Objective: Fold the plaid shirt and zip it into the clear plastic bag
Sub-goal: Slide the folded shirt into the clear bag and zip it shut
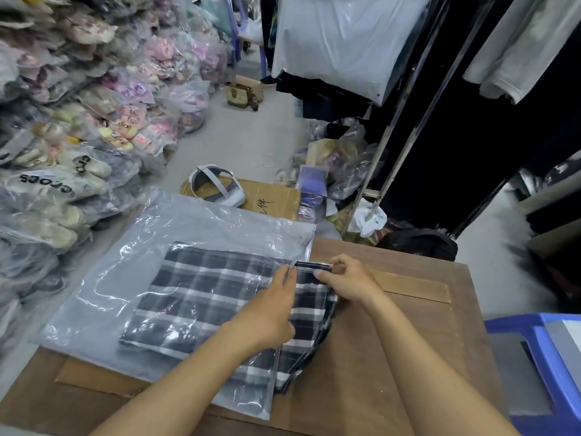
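Observation:
The folded dark blue and white plaid shirt [204, 291] lies mostly inside the clear plastic bag [176, 234] on the wooden table [408, 309]. One edge of the shirt sticks out of the bag's open right side. My left hand [270, 313] rests on the shirt at the bag's mouth, its fingers holding the upper edge of the opening. Just right of it, my right hand [342, 278] pinches the top corner of the shirt where it pokes out of the bag.
Piles of bagged shoes [63, 152] fill the left side. A cardboard box [270, 199] with a grey headband-like object [217, 187] stands behind the table. A clothes rack [408, 121] with dark garments stands at the right, and a blue plastic stool [540, 350] is at the lower right.

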{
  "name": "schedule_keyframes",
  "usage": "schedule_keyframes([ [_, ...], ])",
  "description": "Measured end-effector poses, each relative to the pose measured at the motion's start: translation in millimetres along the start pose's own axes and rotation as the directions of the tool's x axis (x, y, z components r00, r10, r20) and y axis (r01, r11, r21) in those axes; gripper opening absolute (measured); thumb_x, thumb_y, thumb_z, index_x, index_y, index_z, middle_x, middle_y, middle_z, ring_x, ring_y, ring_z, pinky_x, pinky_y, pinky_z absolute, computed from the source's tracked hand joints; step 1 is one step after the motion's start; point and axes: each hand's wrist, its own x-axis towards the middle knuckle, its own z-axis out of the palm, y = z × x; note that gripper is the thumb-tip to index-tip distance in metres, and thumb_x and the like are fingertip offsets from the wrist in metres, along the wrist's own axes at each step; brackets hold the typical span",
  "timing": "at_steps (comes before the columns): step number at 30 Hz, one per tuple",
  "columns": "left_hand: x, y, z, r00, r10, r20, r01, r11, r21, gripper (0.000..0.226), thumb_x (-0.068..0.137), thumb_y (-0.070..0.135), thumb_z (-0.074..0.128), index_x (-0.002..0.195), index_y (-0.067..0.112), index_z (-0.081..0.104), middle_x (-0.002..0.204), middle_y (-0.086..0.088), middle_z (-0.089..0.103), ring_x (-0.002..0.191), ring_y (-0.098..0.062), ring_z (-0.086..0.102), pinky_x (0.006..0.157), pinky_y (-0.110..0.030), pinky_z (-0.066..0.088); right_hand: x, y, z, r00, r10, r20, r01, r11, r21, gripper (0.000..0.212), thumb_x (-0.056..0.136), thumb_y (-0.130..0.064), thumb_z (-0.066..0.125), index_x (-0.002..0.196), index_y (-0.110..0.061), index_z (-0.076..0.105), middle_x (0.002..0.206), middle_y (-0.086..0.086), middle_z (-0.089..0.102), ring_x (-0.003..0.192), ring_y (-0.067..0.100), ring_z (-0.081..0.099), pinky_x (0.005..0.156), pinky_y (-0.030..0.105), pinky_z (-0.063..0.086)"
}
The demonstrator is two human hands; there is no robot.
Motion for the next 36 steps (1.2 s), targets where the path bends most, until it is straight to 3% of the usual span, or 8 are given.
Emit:
schedule_keyframes([
  [5, -1.0, -3.2, 0.7, 1.0, 0.0, 0.0, 0.0, 1.0, -0.009, 0.099, 0.084, 0.003, 0.06, 0.156, 0.019, -0.006, 0.161, 0.015, -0.017, 0.076, -0.015, 0.055, 0.065, -0.033, 0.055, -5.0, 15.2, -16.4, 0.957, 0.12, 0.264, -0.198, 0.935, 0.294, 0.015, 0.087, -0.015, 0.073, 0.1, -0.012, 0.064, 0.102, 0.01, 0.074, 0.075, 0.018, 0.07, 0.079, 0.04, 0.059],
  [10, 0.0, -3.7, 4.0, 0.999, 0.033, -0.012, -0.033, 0.999, 0.002, 0.1, 0.081, 0.004, 0.058, 0.156, 0.021, -0.005, 0.159, 0.018, -0.014, 0.1, -0.028, 0.055, 0.078, -0.044, 0.055, -6.1, -2.3, 18.3, 0.976, 0.105, 0.189, -0.191, 0.827, 0.529, 0.01, 0.089, 0.0, 0.068, 0.084, -0.008, 0.065, 0.082, 0.008, 0.073, 0.063, 0.011, 0.07, 0.055, 0.021, 0.056],
  [16, -2.1, -2.8, 2.0, 0.996, 0.086, -0.037, -0.085, 0.996, 0.024, 0.098, 0.078, 0.006, 0.056, 0.156, 0.02, -0.003, 0.158, 0.015, -0.006, 0.12, -0.032, 0.049, 0.088, -0.043, 0.052, -7.8, -32.1, 67.2, 0.981, 0.037, 0.19, -0.161, 0.699, 0.697, 0.019, 0.089, 0.007, 0.061, 0.075, -0.005, 0.065, 0.052, 0.003, 0.065, 0.045, 0.012, 0.061, 0.044, 0.02, 0.048],
  [20, -2.9, -1.8, 3.8, 0.996, 0.083, -0.031, -0.081, 0.995, 0.064, 0.096, 0.081, 0.007, 0.055, 0.155, 0.017, -0.005, 0.161, 0.003, -0.008, 0.125, -0.036, 0.047, 0.095, -0.045, 0.048, -11.2, -38.3, 75.1, 0.956, -0.005, 0.292, -0.232, 0.593, 0.771, 0.013, 0.093, 0.005, 0.057, 0.093, -0.001, 0.069, 0.063, 0.006, 0.07, 0.054, 0.016, 0.066, 0.051, 0.022, 0.052],
  [23, -2.7, -2.4, 5.5, 0.992, 0.113, -0.047, -0.109, 0.992, 0.068, 0.095, 0.079, 0.01, 0.058, 0.155, 0.018, 0.0, 0.157, 0.002, 0.001, 0.113, -0.038, 0.053, 0.085, -0.043, 0.05, -6.0, -24.9, 54.5, 0.971, 0.011, 0.237, -0.194, 0.612, 0.767, 0.014, 0.096, 0.0, 0.056, 0.091, -0.006, 0.067, 0.068, 0.007, 0.071, 0.055, 0.013, 0.067, 0.051, 0.022, 0.054],
  [28, -1.9, 11.3, 15.7, 0.978, 0.209, 0.001, -0.208, 0.975, 0.073, 0.076, 0.08, 0.014, 0.061, 0.144, 0.017, 0.021, 0.148, -0.001, 0.013, 0.121, -0.036, 0.05, 0.088, -0.04, 0.048, 13.9, -6.3, 15.6, 0.969, 0.19, -0.156, -0.027, 0.714, 0.699, 0.02, 0.097, -0.031, 0.061, 0.098, -0.012, 0.066, 0.084, 0.002, 0.071, 0.066, 0.015, 0.068, 0.058, 0.026, 0.054],
  [32, 13.4, 19.1, 8.7, 0.982, 0.182, 0.049, -0.184, 0.981, 0.059, 0.054, 0.092, 0.035, 0.054, 0.14, 0.024, 0.032, 0.144, -0.005, 0.034, 0.121, -0.033, 0.052, 0.097, -0.047, 0.047, 18.4, -13.1, 8.6, 0.985, 0.152, -0.076, -0.056, 0.711, 0.701, 0.018, 0.099, -0.028, 0.057, 0.097, -0.012, 0.066, 0.079, -0.001, 0.067, 0.06, 0.01, 0.062, 0.051, 0.021, 0.045],
  [36, 46.2, 25.5, -25.0, 0.981, 0.142, -0.135, -0.126, 0.985, 0.118, 0.025, 0.097, 0.031, 0.043, 0.117, 0.021, 0.054, 0.118, -0.009, 0.063, 0.107, -0.033, 0.06, 0.088, -0.044, 0.05, 24.1, -15.1, 3.8, 0.987, 0.136, -0.087, -0.04, 0.73, 0.682, 0.014, 0.099, -0.027, 0.058, 0.093, -0.017, 0.066, 0.072, -0.003, 0.062, 0.058, 0.008, 0.054, 0.048, 0.021, 0.036],
])
